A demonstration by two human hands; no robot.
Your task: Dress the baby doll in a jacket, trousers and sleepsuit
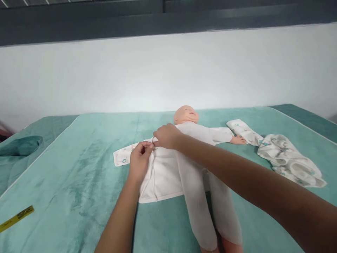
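A baby doll (195, 131) with a white cloth body lies on its back, head away from me. Under its side on the left spreads an open white baby shirt (168, 175), its printed sleeve (122, 159) stretched out to the left. My left hand (140, 160) is closed, pinching the shirt at the sleeve's opening. My right hand (168, 136) is wrapped round the doll's arm on that side, close by my left fingertips. The doll's other arm (223, 135) reaches out to the right. My right forearm hides part of the doll's belly.
Crumpled white printed baby clothing (286, 158) lies to the right of the doll. A teal plush cover (79, 182) spreads under everything. A yellow strip (17, 218) with a black pattern is at the lower left. Behind stands a white wall (147, 73).
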